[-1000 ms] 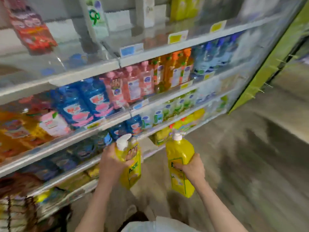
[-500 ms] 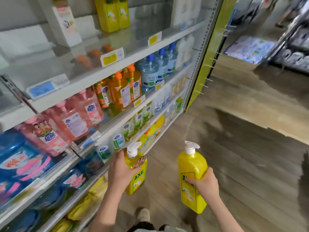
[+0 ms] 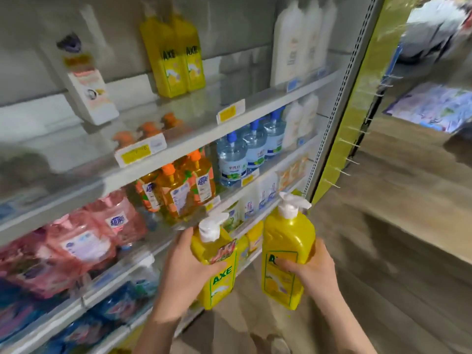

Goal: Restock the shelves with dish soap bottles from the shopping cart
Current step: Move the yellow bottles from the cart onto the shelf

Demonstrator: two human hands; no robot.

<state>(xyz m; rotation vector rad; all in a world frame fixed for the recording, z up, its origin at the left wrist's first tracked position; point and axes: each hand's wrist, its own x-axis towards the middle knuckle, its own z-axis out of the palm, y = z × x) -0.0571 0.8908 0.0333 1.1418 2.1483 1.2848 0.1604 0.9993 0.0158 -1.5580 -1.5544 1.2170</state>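
Note:
My left hand (image 3: 182, 273) grips a yellow AXE dish soap bottle (image 3: 217, 274) with a white pump top, held upright at waist height in front of the lower shelves. My right hand (image 3: 313, 270) grips a second yellow dish soap bottle (image 3: 287, 254), slightly higher and to the right. Two matching yellow AXE bottles (image 3: 175, 56) stand at the back of the glass upper shelf (image 3: 178, 129), which has bare room beside them. No shopping cart is in view.
Orange soap bottles (image 3: 178, 186), clear blue-pump bottles (image 3: 249, 152) and pink bottles (image 3: 102, 233) fill the shelf below. White bottles (image 3: 300, 39) stand at the upper right. A yellow-green end panel (image 3: 357, 106) with hooks bounds the shelving. Wooden floor lies to the right.
The view has tilted up and turned toward the upper shelves. Both hands have lifted their bottles higher and brought them closer together, nearer the shelving.

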